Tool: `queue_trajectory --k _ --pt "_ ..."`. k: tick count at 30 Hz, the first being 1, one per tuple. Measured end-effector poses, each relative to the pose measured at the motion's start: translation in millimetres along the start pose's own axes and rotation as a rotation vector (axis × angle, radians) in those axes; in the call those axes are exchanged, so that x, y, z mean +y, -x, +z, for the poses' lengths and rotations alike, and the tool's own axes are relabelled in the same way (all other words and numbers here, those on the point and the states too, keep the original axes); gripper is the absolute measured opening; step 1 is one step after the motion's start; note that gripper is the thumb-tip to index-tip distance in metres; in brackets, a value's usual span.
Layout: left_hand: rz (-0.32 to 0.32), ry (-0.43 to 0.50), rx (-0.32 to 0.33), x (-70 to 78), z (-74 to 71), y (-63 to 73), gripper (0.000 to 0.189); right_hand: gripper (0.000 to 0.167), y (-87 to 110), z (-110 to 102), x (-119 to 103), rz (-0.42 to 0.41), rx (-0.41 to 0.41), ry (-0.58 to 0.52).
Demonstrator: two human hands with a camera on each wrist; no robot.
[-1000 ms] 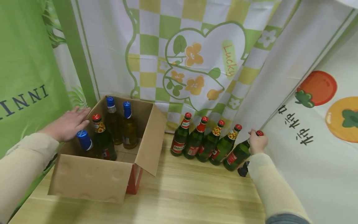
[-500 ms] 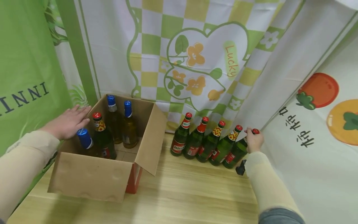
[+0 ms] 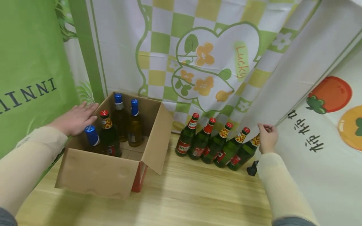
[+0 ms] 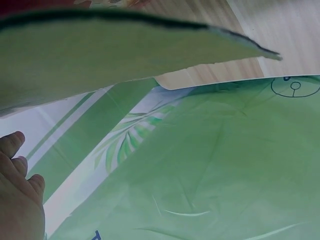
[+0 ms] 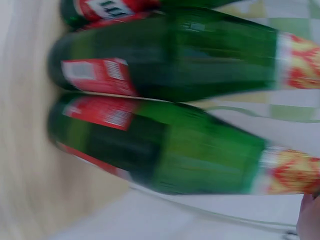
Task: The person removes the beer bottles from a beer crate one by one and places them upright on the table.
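In the head view my right hand (image 3: 267, 138) is at the top of the last green beer bottle (image 3: 244, 155) on the right. It hides the cap, and I cannot tell whether the fingers still pinch it. The right wrist view shows that bottle (image 5: 200, 155) upright on its base beside its neighbour (image 5: 215, 60), with a fingertip (image 5: 310, 215) next to its neck label. My left hand (image 3: 75, 119) rests with outstretched fingers on the left side of the open cardboard box (image 3: 96, 172). Inside stand a red-capped bottle (image 3: 110, 135) and three blue-foiled bottles, one (image 3: 135, 125) nearest the right wall.
Several green bottles with red caps, one (image 3: 185, 138) at the left end, stand in a row along the curtain (image 3: 206, 15). A small black object (image 3: 252, 168) lies on the wooden table (image 3: 198, 194) near my right sleeve. The box's flap (image 3: 161, 141) leans out rightward.
The right-hand bottle has moved left and stands against the row. My right hand has shifted up its neck, so the yellow-red neck label shows. The left hand stays on the box.
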State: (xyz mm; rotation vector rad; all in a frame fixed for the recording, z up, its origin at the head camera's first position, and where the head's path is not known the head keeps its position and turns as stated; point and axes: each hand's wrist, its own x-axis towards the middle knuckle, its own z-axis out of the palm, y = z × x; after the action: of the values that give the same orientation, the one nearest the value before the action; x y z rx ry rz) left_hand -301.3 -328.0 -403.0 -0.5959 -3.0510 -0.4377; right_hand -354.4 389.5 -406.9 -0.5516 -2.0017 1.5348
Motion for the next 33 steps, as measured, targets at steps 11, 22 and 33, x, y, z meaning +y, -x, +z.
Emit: queue_trajectory --k 11,22,33 --pt "-0.018 -0.081 -0.043 7.4 -4.4 1.9 0.061 0.009 16.8 51.9 -134.0 -0.207 -0.165 -0.215" --pt "-0.028 -0.064 -0.030 9.9 -1.4 2.4 0.062 0.020 89.5 158.8 -199.1 -0.363 -0.566 -0.190" --pt "-0.031 -0.071 -0.030 11.3 -3.8 -0.3 0.063 0.039 140.7 237.1 -215.4 -0.324 -0.793 -0.103"
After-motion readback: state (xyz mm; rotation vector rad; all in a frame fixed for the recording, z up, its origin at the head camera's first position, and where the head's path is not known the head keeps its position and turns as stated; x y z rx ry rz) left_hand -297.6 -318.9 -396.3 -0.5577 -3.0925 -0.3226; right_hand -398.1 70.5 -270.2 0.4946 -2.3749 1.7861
